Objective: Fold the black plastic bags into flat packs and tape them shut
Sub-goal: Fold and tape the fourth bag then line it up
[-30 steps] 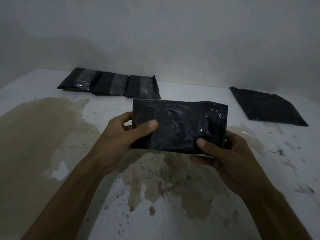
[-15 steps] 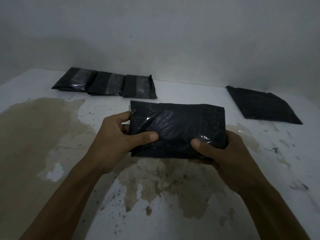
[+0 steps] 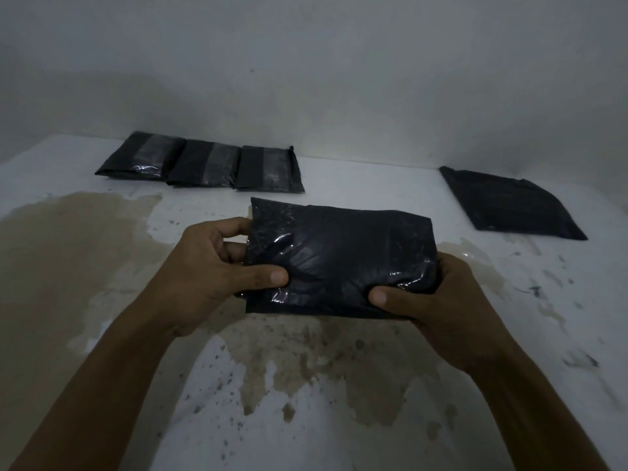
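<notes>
Both hands grip one folded black pack (image 3: 339, 260) above the stained white surface (image 3: 441, 419): the left hand (image 3: 207, 266) pinches its left edge, thumb on top and fingers behind, and the right hand (image 3: 438, 300) clamps its lower right corner likewise. Three taped packs (image 3: 200, 163) lie in a touching row by the wall, and a flat black bag (image 3: 509, 205), seemingly untaped in the dim light, lies far right.

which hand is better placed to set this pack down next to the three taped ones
Left, probably. The left hand grips the held pack on the side nearer the three taped packs at far left; the right hand is farther away.
</notes>
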Demonstrator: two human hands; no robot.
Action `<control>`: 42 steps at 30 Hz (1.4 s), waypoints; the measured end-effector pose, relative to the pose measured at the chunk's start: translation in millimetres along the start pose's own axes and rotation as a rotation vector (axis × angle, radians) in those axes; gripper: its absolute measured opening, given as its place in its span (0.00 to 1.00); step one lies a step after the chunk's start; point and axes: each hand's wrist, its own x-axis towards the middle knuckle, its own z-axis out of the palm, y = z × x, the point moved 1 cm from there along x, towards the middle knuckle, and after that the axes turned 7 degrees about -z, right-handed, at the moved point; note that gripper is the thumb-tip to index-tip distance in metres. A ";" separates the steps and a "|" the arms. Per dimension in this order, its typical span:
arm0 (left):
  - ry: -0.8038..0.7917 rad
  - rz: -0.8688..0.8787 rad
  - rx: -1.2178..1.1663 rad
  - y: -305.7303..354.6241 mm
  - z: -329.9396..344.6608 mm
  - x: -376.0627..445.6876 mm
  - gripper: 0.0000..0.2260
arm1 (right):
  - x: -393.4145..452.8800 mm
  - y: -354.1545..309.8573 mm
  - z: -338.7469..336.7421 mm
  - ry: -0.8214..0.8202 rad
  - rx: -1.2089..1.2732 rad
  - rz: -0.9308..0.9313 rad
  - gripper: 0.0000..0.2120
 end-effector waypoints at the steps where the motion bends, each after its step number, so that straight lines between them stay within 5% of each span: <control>1: 0.000 0.000 0.001 -0.3 -0.8 0.1 0.25 | 0.0 -0.5 -0.1 -0.005 -0.018 -0.009 0.22; 13: -0.024 -0.161 0.046 -14.6 0.3 4.9 0.24 | 1.0 1.4 -9.5 -0.015 0.071 0.208 0.20; 22: 0.127 -0.190 0.297 -11.0 -1.3 5.2 0.42 | -0.3 9.8 -17.6 -0.002 -0.119 0.229 0.33; 29: 0.181 -0.017 0.559 -15.3 -4.3 8.2 0.47 | -2.0 14.0 -11.8 0.057 -0.439 0.227 0.49; 36: 0.248 0.196 0.873 -24.5 -17.1 15.7 0.47 | -5.7 11.1 -2.6 0.032 -0.705 0.098 0.49; 42: 0.107 0.337 0.816 -31.5 -21.6 20.8 0.35 | -7.8 11.0 -3.1 -0.074 -1.000 -0.098 0.45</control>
